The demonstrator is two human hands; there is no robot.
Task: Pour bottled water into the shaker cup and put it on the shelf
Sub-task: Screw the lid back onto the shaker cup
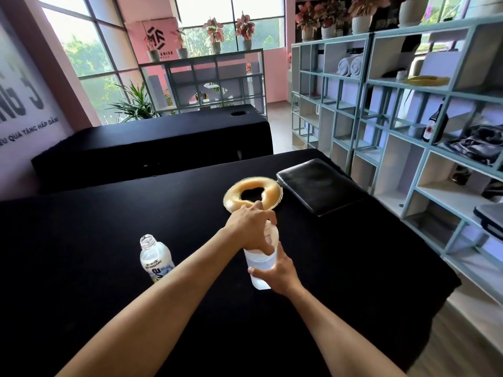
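A translucent white shaker cup (260,263) stands on the black-covered table (109,227), slightly tilted. My right hand (277,273) wraps around its lower body. My left hand (251,227) presses down on its lid from above, fingers curled over the rim. An uncapped plastic water bottle (155,258) with a white and blue label stands upright to the left of the cup, apart from both hands. The teal shelf unit (408,137) runs along the right side of the room.
A tan ring-shaped cushion (234,194) lies just behind the cup, and a black flat pad (318,183) lies to its right. A second black-covered table (163,140) stands behind. The shelf holds rolled towels (349,66), a dark bottle (435,125) and folded cloth.
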